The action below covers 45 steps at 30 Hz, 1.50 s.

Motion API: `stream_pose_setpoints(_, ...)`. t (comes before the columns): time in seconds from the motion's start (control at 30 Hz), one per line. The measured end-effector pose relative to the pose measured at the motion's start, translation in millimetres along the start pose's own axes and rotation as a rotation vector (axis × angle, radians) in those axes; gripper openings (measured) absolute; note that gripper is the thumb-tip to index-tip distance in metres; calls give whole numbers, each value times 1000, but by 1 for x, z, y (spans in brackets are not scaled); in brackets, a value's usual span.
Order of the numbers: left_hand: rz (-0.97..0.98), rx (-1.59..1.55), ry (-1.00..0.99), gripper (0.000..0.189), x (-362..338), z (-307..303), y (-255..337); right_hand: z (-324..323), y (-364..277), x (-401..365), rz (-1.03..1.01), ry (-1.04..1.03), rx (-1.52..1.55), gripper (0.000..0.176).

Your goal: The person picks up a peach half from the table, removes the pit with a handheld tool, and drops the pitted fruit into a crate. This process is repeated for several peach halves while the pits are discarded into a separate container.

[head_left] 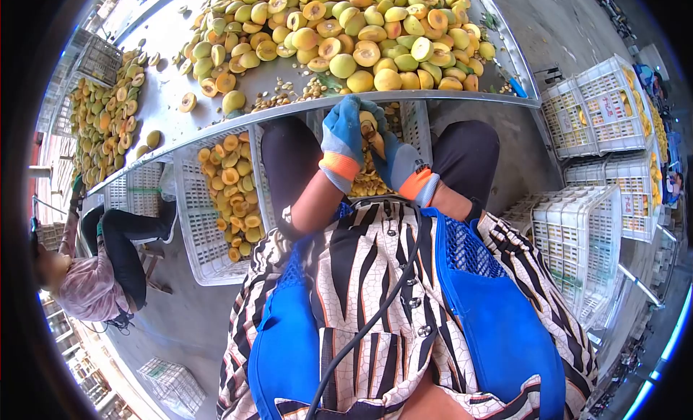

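Note:
Both my hands wear blue and grey gloves with orange cuffs and meet just below the table's front edge. A yellow peach (368, 122) with a brownish, uneven face shows between them. My left hand (343, 133) is closed at its left side, fingers bent against it. My right hand (398, 158) wraps it from the right and below. Whether a small tool is in either hand is hidden. Beyond them, on the metal table (289, 67), lies a big heap of peaches (343, 33), many cut in half. Loose stones (289, 93) are scattered near the edge.
Left of my knees stands a white crate (206, 257) holding peach halves (232, 178). More halves lie in a container below my hands. Stacked crates (595, 120) stand at right. A blue-handled tool (517, 87) rests at the table's right corner. Another person (97, 275) sits at left.

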<state>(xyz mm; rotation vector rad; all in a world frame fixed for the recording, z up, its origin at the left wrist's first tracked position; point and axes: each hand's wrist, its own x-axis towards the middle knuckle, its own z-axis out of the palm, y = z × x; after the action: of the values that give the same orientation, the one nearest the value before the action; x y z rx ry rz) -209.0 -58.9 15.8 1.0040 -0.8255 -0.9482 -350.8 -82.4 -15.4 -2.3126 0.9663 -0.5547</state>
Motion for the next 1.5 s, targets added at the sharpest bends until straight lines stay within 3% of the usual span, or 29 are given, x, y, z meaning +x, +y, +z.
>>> stream_pose_setpoints(0.1,-43,20,-6,12,1,2,5,6,-2,-3,29,-38,77,37)
stream_pose_setpoints(0.17,-301,-205,104,30,5,5,9,1,-1,3,43,-89,201,33)
stream_pose_setpoints(0.3,-244,-106,-9,43,9,-3,10,-28,-17,16,-9,-266,55,26)
stream_pose_setpoints(0.37,-273,-248,-32,39,8,-3,9,-52,-45,18,589,-708,649,22)
stream_pose_setpoints(0.4,-280,-249,-28,39,7,-4,10,-48,-42,13,617,-710,864,28)
stream_pose_setpoints(0.5,-276,-351,-75,42,14,-9,8,-59,-56,19,612,-688,773,23)
stream_pose_setpoints(0.57,-267,-438,-224,43,19,-13,0,-40,-36,20,574,-673,677,23)
stream_pose_setpoints(0.63,-278,-341,-183,43,14,-12,-1,-14,-16,19,-112,-325,-82,24)
stream_pose_setpoints(0.67,-273,-421,-221,43,15,-13,-9,-20,-20,15,199,-465,260,24)
stream_pose_setpoints(0.7,-271,-501,-253,42,14,-16,-16,-29,-22,14,201,-465,258,24)
stream_pose_setpoints(0.77,-301,-596,-248,41,10,-14,-16,-49,-38,16,546,-781,755,24)
stream_pose_setpoints(0.8,-328,-687,-251,40,10,-11,-15,-46,-30,13,625,-812,968,23)
stream_pose_setpoints(0.9,-412,-805,-247,36,12,-9,-16,-53,-27,16,654,-909,1089,22)
stream_pose_setpoints(0.93,-471,-831,-239,35,13,-9,-15,-51,-27,17,653,-909,1091,22)
stream_pose_setpoints(1.0,-552,-820,-201,33,10,-8,-15,-41,-26,12,489,-746,717,18)
stream_pose_setpoints(1.03,-635,-808,-164,32,7,-7,-14,-39,-23,8,495,-744,723,18)
stream_pose_setpoints(1.1,-646,-858,-196,29,9,-7,-19,-39,-19,7,627,-825,829,24)
stream_pose_setpoints(1.17,-661,-906,-218,27,7,-3,-12,-44,-22,6,633,-842,961,23)
stream_pose_setpoints(1.23,-735,-934,1,25,6,1,-3,-42,-18,6,623,-839,966,22)
stream_pose_setpoints(1.27,-682,-986,-76,23,13,-6,-16,-41,-18,5,623,-835,971,22)
stream_pose_setpoints(1.33,-720,-1024,-19,24,18,-12,-30,-38,-17,4,422,-751,743,24)
stream_pose_setpoints(1.37,-753,-1061,43,24,20,-14,-30,-35,-14,3,416,-751,744,24)
stream_pose_setpoints(1.43,-717,-1019,57,29,24,-19,-30,-32,-10,4,-137,-579,498,27)
stream_pose_setpoints(1.47,-638,-877,139,34,26,-21,-26,-40,-10,6,5,-645,451,27)
stream_pose_setpoints(1.5,-554,-734,218,38,29,-25,-22,-41,-8,10,-4,-646,450,27)
